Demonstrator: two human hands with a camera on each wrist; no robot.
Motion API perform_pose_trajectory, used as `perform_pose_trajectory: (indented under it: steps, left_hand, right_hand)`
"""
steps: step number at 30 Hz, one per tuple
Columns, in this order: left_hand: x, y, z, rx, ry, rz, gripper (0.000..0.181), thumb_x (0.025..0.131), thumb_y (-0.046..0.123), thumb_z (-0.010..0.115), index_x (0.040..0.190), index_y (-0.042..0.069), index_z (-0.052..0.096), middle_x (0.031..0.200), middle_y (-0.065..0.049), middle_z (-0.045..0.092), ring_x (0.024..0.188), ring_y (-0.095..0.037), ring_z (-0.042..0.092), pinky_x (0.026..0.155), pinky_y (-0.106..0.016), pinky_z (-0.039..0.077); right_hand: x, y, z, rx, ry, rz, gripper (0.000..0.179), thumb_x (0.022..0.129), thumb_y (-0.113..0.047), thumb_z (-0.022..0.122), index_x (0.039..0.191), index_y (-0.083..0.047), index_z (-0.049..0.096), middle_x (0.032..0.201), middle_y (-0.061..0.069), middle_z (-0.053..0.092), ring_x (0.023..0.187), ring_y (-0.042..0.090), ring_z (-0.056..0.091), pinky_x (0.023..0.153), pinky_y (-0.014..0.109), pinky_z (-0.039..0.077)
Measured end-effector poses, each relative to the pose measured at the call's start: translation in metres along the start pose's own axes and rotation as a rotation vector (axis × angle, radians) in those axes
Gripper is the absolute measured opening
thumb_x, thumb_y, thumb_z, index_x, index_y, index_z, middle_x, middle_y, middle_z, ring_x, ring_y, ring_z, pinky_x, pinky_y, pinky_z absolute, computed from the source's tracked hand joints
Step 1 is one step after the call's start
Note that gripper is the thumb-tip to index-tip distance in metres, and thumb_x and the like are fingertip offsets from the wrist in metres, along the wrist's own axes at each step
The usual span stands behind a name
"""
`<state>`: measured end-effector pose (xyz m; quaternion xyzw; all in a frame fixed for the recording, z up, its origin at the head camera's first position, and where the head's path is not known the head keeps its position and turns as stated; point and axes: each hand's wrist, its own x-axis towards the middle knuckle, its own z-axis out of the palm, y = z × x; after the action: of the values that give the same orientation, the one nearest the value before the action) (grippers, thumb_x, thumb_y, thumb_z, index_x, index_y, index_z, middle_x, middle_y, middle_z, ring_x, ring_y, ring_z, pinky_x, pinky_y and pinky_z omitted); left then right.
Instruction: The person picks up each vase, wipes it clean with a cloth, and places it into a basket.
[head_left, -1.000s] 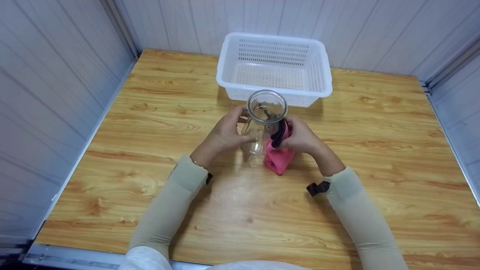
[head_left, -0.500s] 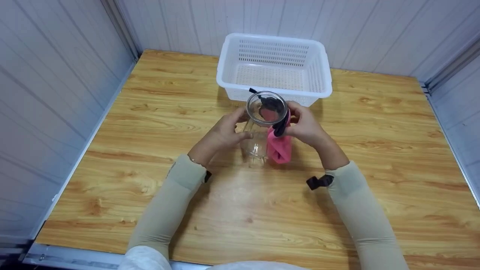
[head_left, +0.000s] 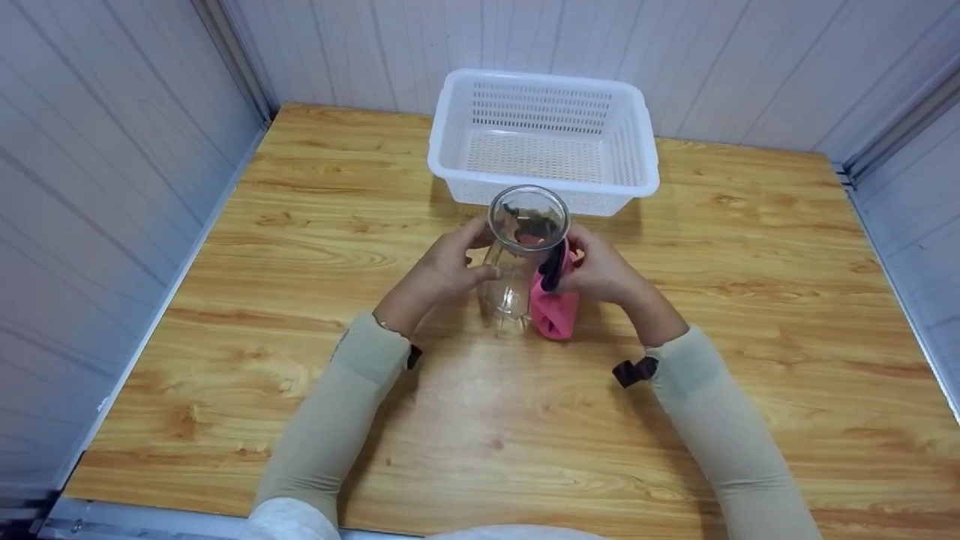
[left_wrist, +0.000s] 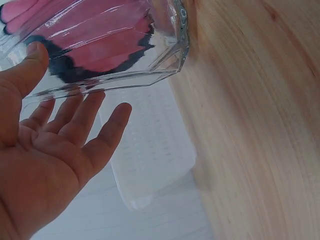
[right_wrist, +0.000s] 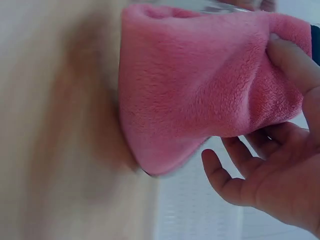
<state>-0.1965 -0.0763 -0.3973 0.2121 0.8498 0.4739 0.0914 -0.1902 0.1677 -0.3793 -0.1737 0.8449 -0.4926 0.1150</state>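
A clear glass vase [head_left: 507, 289] with a thick round rim is held upright just in front of the basket. My left hand [head_left: 447, 268] grips its left side, thumb toward me and fingers round the far side, as the left wrist view also shows on the faceted glass [left_wrist: 165, 70]. Against the vase's right side my right hand [head_left: 604, 271] holds a pink cloth [head_left: 555, 311] with a dark edge. In the right wrist view the fluffy cloth [right_wrist: 190, 75] hangs in folds between thumb and fingers. Pink and black show through the glass.
A white perforated plastic basket [head_left: 543, 184] stands at the back of the wooden table [head_left: 480, 435], close behind the vase. Pale panel walls [head_left: 97, 187] enclose the table at the left, back and right.
The right hand and pink cloth rose along the vase's side, then came back down. The left hand keeps its grip, and the vase stays almost in place.
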Motion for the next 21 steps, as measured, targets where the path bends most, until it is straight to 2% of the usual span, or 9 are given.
perform_pose_trajectory:
  steps: [4,8,14,16,21]
  left_hand:
    - [-0.001,0.000,0.001,-0.004,0.006,0.000,0.068,0.084,0.008,0.071,0.143,0.024,0.040,0.138,-0.007,0.056,0.133,-0.028,0.048,0.113,-0.046,0.040]
    - [-0.001,0.001,0.003,0.002,0.003,0.009,0.068,0.085,0.008,0.070,0.144,0.023,0.039,0.139,-0.008,0.055,0.135,-0.029,0.046,0.114,-0.046,0.038]
    - [-0.001,0.001,0.004,0.022,-0.003,0.010,0.072,0.087,0.008,0.068,0.147,0.028,0.034,0.142,-0.008,0.053,0.136,-0.026,0.045,0.113,-0.045,0.039]
    - [-0.001,0.000,0.004,0.020,-0.004,0.011,0.072,0.087,0.008,0.068,0.147,0.028,0.034,0.142,-0.008,0.052,0.136,-0.026,0.045,0.114,-0.044,0.038]
    - [-0.001,0.001,0.004,0.023,0.001,0.002,0.070,0.088,0.009,0.068,0.146,0.027,0.035,0.143,-0.006,0.052,0.136,-0.025,0.045,0.115,-0.042,0.038]
  right_hand:
    - [0.006,0.032,0.008,-0.103,0.010,-0.030,0.058,0.059,-0.004,0.088,0.112,-0.004,0.063,0.103,0.009,0.060,0.096,0.019,0.053,0.084,0.031,0.047]
    - [0.004,0.035,0.008,-0.147,0.027,-0.043,0.059,0.059,-0.009,0.089,0.111,-0.003,0.063,0.103,0.010,0.058,0.095,0.020,0.053,0.083,0.032,0.048]
    - [0.004,0.029,0.005,-0.070,0.060,-0.003,0.061,0.060,-0.008,0.088,0.115,-0.004,0.061,0.104,0.006,0.056,0.096,0.019,0.055,0.084,0.032,0.051]
    - [0.004,0.024,0.003,-0.022,0.085,-0.023,0.061,0.062,-0.007,0.087,0.116,-0.002,0.060,0.102,0.002,0.058,0.095,0.017,0.054,0.084,0.031,0.050]
    - [0.003,0.000,-0.003,0.114,0.136,-0.106,0.051,0.065,-0.001,0.084,0.111,0.002,0.062,0.086,-0.007,0.059,0.084,0.008,0.052,0.073,0.025,0.050]
